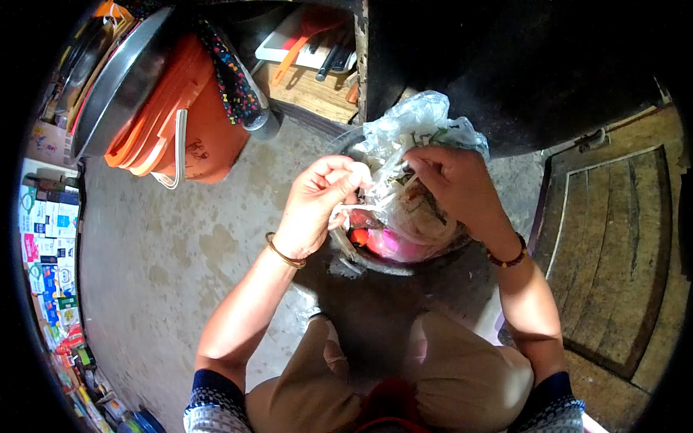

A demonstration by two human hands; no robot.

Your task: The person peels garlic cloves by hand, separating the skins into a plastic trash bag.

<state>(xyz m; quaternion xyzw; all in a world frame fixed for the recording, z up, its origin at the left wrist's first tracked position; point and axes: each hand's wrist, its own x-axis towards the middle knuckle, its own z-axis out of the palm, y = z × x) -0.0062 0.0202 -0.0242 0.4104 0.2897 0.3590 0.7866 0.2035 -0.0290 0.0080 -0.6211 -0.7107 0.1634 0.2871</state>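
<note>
Both hands are over a round bin (pixel 426 265) lined with a clear plastic bag (pixel 426 108). My left hand (pixel 310 198) is closed, thumb and fingers pinched round a small white piece (pixel 359 175) whose kind I cannot make out. My right hand (pixel 462 187) has its fingers curled together over the bag's right side; what is between them is hidden. Inside the bin lie pale scraps, thin stems, a bright pink wrapper (pixel 393 244) and a small orange-red thing (pixel 359 236).
An orange bucket (pixel 216 148) with a white handle stands at the left, beside a metal basin (pixel 119 86). Farther back, a wooden shelf (pixel 310 94) bears a white tray and an orange ladle (pixel 289 58). A wooden panel (pixel 606 252) is at the right.
</note>
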